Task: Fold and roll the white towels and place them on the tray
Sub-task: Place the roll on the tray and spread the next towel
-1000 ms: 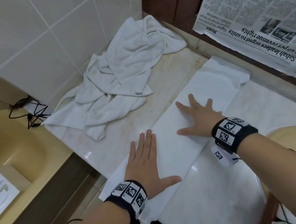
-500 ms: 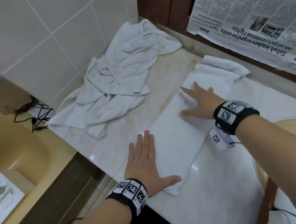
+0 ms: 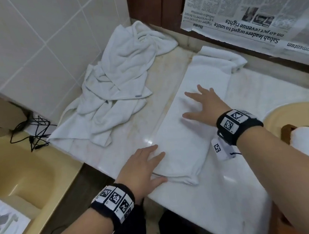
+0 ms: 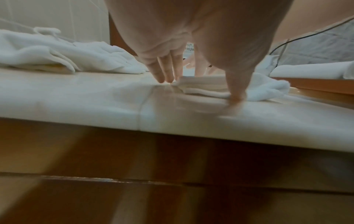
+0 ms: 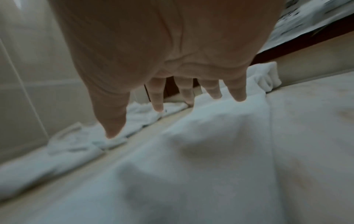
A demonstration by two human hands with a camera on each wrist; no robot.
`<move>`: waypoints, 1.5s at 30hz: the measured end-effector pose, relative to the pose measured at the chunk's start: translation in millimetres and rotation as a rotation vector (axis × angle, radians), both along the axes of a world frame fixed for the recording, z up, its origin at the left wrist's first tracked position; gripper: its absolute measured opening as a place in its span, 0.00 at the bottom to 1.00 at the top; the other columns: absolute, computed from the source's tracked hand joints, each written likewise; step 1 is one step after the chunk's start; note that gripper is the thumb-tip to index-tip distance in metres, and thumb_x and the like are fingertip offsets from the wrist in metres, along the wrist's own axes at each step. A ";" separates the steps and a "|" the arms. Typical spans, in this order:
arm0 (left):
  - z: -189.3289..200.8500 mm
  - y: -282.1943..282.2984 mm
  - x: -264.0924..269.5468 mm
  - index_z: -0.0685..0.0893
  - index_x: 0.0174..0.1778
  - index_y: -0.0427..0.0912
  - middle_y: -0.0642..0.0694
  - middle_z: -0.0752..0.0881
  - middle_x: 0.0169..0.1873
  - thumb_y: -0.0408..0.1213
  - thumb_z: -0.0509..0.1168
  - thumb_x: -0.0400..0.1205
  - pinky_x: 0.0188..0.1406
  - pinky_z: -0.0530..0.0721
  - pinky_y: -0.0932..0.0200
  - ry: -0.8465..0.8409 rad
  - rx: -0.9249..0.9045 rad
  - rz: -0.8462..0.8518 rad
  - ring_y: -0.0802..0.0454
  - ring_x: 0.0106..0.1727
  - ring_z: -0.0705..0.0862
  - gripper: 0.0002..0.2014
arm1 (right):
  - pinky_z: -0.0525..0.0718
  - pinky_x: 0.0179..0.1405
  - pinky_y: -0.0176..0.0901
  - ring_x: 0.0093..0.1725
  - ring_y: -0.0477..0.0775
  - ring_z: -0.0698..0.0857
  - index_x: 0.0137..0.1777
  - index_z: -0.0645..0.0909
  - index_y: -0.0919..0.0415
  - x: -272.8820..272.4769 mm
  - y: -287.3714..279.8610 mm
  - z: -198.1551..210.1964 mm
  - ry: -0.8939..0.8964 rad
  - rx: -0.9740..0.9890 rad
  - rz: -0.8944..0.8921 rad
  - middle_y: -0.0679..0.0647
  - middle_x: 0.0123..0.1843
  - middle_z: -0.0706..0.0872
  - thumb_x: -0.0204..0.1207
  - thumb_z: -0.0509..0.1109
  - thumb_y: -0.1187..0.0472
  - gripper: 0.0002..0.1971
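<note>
A white towel [image 3: 192, 124] folded into a long strip lies on the marble counter [image 3: 241, 187], its far end bunched against the back wall. My right hand [image 3: 203, 106] lies flat on its middle with the fingers [image 5: 237, 97] spread. My left hand [image 3: 145, 166] rests at the near left corner, fingers straight, and the thumb [image 4: 237, 94] touches the counter at the towel's [image 4: 206, 86] near edge. A crumpled pile of white towels [image 3: 114, 83] lies at the back left. At the right edge a rolled towel [image 3: 307, 140] sits on a brown tray [image 3: 286, 132].
The tray stands over a yellow sink basin [image 3: 274, 118] on the right. Newspaper [image 3: 253, 13] covers the wall behind. Black cables [image 3: 32, 132] lie beside the towel pile. A yellow tub [image 3: 14, 177] is beyond the counter's left end. The counter's front edge runs just under my left wrist.
The folded towel has slid back onto the counter, so its near end no longer hangs over the front edge, and its far end has bunched up. Both hands stayed flat on it.
</note>
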State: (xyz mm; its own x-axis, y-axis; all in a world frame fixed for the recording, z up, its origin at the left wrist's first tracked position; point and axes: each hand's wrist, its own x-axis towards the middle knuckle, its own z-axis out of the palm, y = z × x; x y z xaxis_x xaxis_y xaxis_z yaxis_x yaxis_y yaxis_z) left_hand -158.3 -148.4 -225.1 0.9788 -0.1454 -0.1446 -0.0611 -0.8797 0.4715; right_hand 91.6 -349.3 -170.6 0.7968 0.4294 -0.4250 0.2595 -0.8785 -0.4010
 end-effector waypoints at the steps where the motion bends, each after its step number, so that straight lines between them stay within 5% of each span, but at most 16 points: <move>1: -1.6 4.4 -0.7 0.82 0.76 0.53 0.46 0.78 0.75 0.66 0.62 0.79 0.68 0.85 0.44 -0.085 -0.018 -0.001 0.47 0.72 0.77 0.33 | 0.59 0.86 0.58 0.88 0.59 0.55 0.83 0.69 0.32 -17.7 -1.1 8.0 -0.003 0.073 -0.067 0.49 0.88 0.61 0.72 0.76 0.32 0.38; 4: -6.2 11.5 -2.6 0.91 0.61 0.49 0.47 0.85 0.59 0.56 0.65 0.82 0.51 0.89 0.51 -0.235 -0.047 -0.063 0.48 0.56 0.81 0.20 | 0.77 0.63 0.43 0.64 0.47 0.79 0.64 0.83 0.38 -83.6 -7.7 28.1 0.034 0.134 -0.156 0.44 0.61 0.78 0.72 0.78 0.38 0.21; 7: -8.3 12.9 -6.3 0.91 0.56 0.50 0.50 0.85 0.53 0.52 0.66 0.84 0.47 0.87 0.50 -0.257 -0.060 -0.111 0.48 0.51 0.82 0.14 | 0.78 0.50 0.40 0.49 0.41 0.81 0.57 0.80 0.40 -151.9 -17.8 31.9 0.164 0.076 -0.212 0.43 0.51 0.78 0.75 0.76 0.42 0.13; 14: -14.8 12.0 -4.9 0.91 0.51 0.47 0.53 0.85 0.47 0.40 0.75 0.81 0.42 0.86 0.52 -0.259 -0.077 -0.120 0.52 0.46 0.79 0.05 | 0.80 0.62 0.40 0.54 0.36 0.81 0.64 0.81 0.40 -237.2 -34.2 -8.3 0.148 0.198 -0.521 0.38 0.57 0.79 0.81 0.70 0.56 0.14; 19: -14.2 15.1 -5.1 0.90 0.50 0.48 0.53 0.84 0.46 0.36 0.77 0.80 0.39 0.85 0.55 -0.239 -0.080 -0.152 0.52 0.45 0.79 0.06 | 0.78 0.52 0.33 0.49 0.36 0.82 0.53 0.87 0.43 -249.3 -29.5 -23.9 0.009 0.304 -0.573 0.39 0.49 0.82 0.77 0.77 0.59 0.10; 25: -12.5 14.5 -8.2 0.89 0.47 0.49 0.55 0.83 0.44 0.36 0.77 0.79 0.39 0.82 0.59 -0.231 -0.068 -0.128 0.52 0.44 0.79 0.05 | 0.74 0.37 0.34 0.37 0.42 0.81 0.37 0.80 0.48 -253.7 -24.7 -25.9 -0.032 0.335 -0.702 0.44 0.34 0.82 0.70 0.82 0.57 0.11; 30: -17.2 15.4 -7.7 0.88 0.45 0.49 0.55 0.82 0.42 0.40 0.77 0.79 0.43 0.72 0.67 -0.260 -0.073 -0.105 0.55 0.45 0.75 0.04 | 0.77 0.35 0.40 0.35 0.47 0.82 0.42 0.73 0.48 -248.7 -19.1 -28.7 -0.065 0.289 -0.711 0.49 0.34 0.82 0.77 0.74 0.57 0.11; 34: -19.3 16.1 -9.7 0.88 0.47 0.47 0.54 0.83 0.44 0.39 0.76 0.80 0.43 0.78 0.63 -0.237 -0.095 -0.090 0.54 0.48 0.75 0.03 | 0.80 0.32 0.51 0.30 0.54 0.82 0.53 0.68 0.46 -255.9 -8.6 -32.8 -0.087 0.194 -0.661 0.51 0.31 0.80 0.84 0.67 0.56 0.09; 39: -16.6 20.8 -13.9 0.88 0.50 0.48 0.54 0.85 0.47 0.39 0.75 0.81 0.46 0.85 0.57 -0.170 -0.108 -0.072 0.52 0.51 0.79 0.04 | 0.76 0.37 0.44 0.39 0.48 0.81 0.49 0.72 0.47 -265.2 -6.8 -31.0 -0.137 0.173 -0.745 0.45 0.43 0.79 0.82 0.69 0.53 0.07; 45: -14.7 22.7 -17.0 0.88 0.50 0.48 0.55 0.85 0.46 0.39 0.74 0.81 0.45 0.86 0.56 -0.195 -0.113 -0.088 0.53 0.51 0.80 0.04 | 0.77 0.30 0.48 0.30 0.54 0.83 0.60 0.65 0.45 -267.0 1.5 -33.9 -0.059 0.229 -0.750 0.49 0.33 0.80 0.85 0.62 0.58 0.10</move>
State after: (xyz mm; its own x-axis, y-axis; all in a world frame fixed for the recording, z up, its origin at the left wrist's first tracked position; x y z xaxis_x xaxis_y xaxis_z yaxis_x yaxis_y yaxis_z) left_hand -175.4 -125.7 -239.7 0.9694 -0.2359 0.0682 -0.2348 -0.8093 0.5384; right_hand -175.4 -347.9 -204.5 0.9272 -0.1604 -0.3384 -0.3434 -0.7245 -0.5977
